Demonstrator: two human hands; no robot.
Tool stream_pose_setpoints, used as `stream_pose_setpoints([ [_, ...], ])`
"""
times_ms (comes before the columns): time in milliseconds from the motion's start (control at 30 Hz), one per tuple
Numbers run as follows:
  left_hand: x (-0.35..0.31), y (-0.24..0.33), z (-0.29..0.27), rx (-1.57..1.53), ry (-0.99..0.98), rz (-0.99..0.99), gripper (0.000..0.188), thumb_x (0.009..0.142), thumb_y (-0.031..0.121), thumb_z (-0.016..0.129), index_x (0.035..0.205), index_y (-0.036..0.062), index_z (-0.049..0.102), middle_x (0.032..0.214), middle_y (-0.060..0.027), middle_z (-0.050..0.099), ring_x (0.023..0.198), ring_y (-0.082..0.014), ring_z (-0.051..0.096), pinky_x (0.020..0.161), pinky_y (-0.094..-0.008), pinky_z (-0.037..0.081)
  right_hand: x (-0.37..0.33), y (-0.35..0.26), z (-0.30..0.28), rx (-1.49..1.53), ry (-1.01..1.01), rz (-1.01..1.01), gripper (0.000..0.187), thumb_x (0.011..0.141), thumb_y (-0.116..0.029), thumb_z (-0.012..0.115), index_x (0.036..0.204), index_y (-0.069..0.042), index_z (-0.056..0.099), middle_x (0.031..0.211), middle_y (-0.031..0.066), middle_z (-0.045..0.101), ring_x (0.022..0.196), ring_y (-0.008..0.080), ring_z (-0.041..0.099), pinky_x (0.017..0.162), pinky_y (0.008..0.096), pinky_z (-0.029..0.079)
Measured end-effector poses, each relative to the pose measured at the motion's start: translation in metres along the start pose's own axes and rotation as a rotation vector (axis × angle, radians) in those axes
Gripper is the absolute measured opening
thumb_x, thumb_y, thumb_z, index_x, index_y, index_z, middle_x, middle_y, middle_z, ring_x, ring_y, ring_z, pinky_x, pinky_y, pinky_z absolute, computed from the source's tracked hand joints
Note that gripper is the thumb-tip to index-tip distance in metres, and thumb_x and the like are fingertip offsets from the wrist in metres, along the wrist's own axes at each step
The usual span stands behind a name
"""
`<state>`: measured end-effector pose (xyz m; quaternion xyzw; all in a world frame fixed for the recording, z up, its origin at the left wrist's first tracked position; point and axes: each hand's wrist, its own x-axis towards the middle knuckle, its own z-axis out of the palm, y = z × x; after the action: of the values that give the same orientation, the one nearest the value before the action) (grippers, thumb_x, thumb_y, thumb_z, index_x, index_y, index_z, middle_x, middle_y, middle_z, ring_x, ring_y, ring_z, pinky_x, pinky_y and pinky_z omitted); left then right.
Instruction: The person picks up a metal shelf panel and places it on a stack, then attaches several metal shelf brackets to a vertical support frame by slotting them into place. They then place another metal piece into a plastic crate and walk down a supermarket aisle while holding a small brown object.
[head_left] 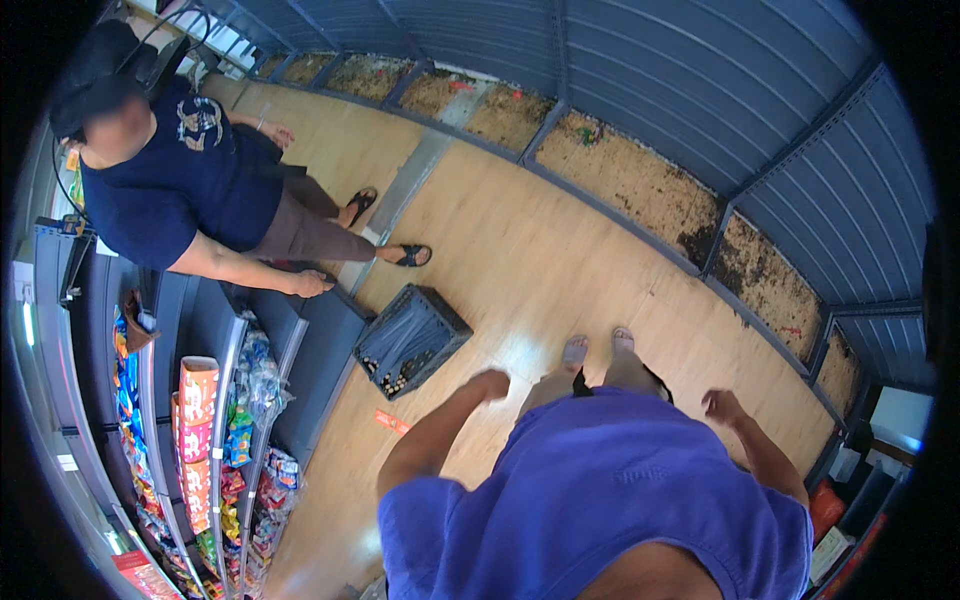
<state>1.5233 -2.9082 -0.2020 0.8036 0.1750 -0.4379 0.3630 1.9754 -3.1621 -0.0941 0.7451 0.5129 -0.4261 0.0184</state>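
My left hand (488, 385) hangs away from my body over the floor, its fingers curled in with nothing seen in them. Nearest to it stands a dark plastic crate (455, 352) holding long dark strips and pieces with pale round ends. On my other side, my right hand (722, 407) is raised off the floor, fingers loosely bent and apart, holding nothing. Neither hand touches anything.
Shelves (330, 345) with colourful snack packets (240, 435) run along the left. A co-worker (190, 190) stands at the far left, one hand (312, 283) at the shelf end. Dark metal shelving (660, 110) with dirt-covered floor strips (630, 180) lines the far right.
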Motion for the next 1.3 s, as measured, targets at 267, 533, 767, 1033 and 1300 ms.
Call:
stream_pose_setpoints([
  [267,-0.13,0.141,-0.045,-0.845,-0.207,0.038,0.017,0.057,0.019,0.053,0.057,0.0019,0.055,0.046,-0.005,0.048,0.037,-0.0133,0.046,0.032,-0.0263,0.036,-0.048,-0.052,-0.109,0.392,-0.537,-0.118,0.011,0.061,-0.009,0.048,0.066,-0.006,0.058,0.062,0.0076,0.057,0.055,0.0126,0.053,0.051,0.0239,0.041],
  [533,-0.113,0.183,-0.074,-0.994,-0.076,0.036,0.016,0.06,0.018,0.052,0.06,0.002,0.056,0.05,-0.0047,0.051,0.039,-0.0132,0.047,0.035,-0.0257,0.038,0.025,-0.054,-0.164,0.418,-0.536,-0.263,0.01,0.062,-0.01,0.049,0.065,-0.005,0.057,0.062,0.0065,0.056,0.055,0.0122,0.051,0.05,0.0243,0.04],
  [767,-0.111,0.173,-0.134,-1.126,0.267,-0.068,0.016,0.06,0.018,0.052,0.06,0.0019,0.056,0.05,-0.0048,0.051,0.04,-0.0131,0.047,0.035,-0.0256,0.038,0.079,-0.06,-0.2,0.434,-0.551,-0.356,0.01,0.063,-0.011,0.049,0.065,-0.005,0.057,0.061,0.0055,0.056,0.055,0.0118,0.05,0.05,0.0247,0.04],
  [1033,-0.119,0.145,-0.198,-1.242,0.726,-0.112,0.016,0.061,0.018,0.052,0.061,0.0019,0.056,0.051,-0.0048,0.051,0.04,-0.013,0.047,0.036,-0.0254,0.038,0.122,-0.083,-0.235,0.418,-0.57,-0.393,0.01,0.064,-0.011,0.05,0.065,-0.004,0.056,0.061,0.0044,0.055,0.055,0.0113,0.049,0.05,0.0252,0.039],
  [1300,-0.131,0.098,-0.247,-1.307,0.953,-0.098,0.017,0.061,0.018,0.052,0.062,0.0018,0.056,0.052,-0.0049,0.052,0.041,-0.0129,0.048,0.037,-0.0252,0.039,0.156,-0.119,-0.25,0.388,-0.578,-0.361,0.01,0.065,-0.012,0.05,0.064,-0.004,0.056,0.061,0.0034,0.054,0.054,0.0108,0.048,0.049,0.0256,0.039],
])
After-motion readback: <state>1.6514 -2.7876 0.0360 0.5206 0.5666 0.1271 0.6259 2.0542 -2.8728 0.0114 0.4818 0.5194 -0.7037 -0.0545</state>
